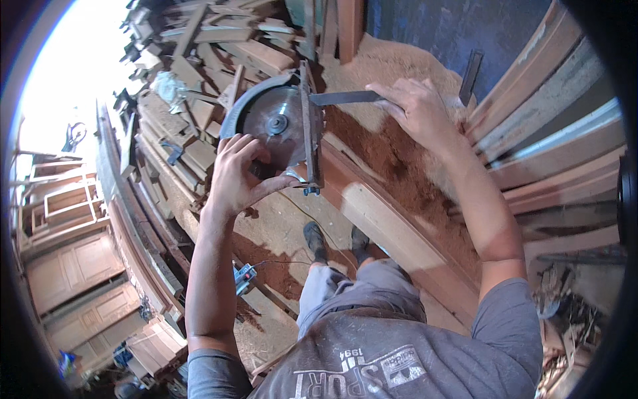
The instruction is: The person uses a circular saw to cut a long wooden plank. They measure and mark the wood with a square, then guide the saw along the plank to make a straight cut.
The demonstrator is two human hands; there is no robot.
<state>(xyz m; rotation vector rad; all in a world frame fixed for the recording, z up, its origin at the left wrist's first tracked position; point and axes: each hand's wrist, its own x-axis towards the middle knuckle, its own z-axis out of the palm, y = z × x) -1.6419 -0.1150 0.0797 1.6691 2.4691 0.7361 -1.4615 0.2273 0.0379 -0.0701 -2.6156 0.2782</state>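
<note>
A circular saw is held up on its side, its round blade (262,143) facing me and a curved guard (234,118) around the far left of it. The narrow metal base plate (308,130) shows nearly edge-on at the blade's right. My left hand (232,169) is closed on the saw's near left side, fingers curled at the blade and thumb stretched to the base plate's near end. My right hand (419,110) grips a dark flat file (345,98) by its right end. The file's other end reaches the base plate; whether it touches the blade's teeth I cannot tell.
A long wooden beam (399,229) runs diagonally below the saw. Offcuts (219,46) are heaped at the far left, sawdust (399,66) beyond. Planks (551,133) lean at right. Door panels (73,266) stand at left. A blue-and-red device (244,278) with a cable lies near my feet.
</note>
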